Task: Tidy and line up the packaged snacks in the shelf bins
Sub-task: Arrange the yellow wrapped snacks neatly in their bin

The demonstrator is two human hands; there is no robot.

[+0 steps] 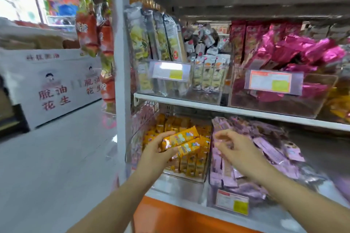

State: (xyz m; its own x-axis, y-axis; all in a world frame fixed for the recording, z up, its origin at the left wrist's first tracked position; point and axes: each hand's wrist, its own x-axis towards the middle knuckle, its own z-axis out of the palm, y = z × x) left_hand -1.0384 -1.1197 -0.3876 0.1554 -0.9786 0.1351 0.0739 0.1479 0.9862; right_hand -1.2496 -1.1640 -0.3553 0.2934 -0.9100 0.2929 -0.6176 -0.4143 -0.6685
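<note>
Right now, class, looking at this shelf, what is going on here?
A person is tidying a shop shelf. The left hand grips two orange packets above the bin of orange snacks. The right hand hovers, fingers loosely curled, over the jumbled purple packets beside it, apparently holding nothing.

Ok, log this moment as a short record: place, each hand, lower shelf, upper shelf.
place: shop shelf holding clear bins of snacks
left hand: grips two orange packs above the orange bin
right hand: loosely curled, nothing visibly held, over the purple packs
lower shelf: orange bin's stock stands upright; purple packs heaped loosely beside it
upper shelf: pink foil packs piled in the right bin
</note>
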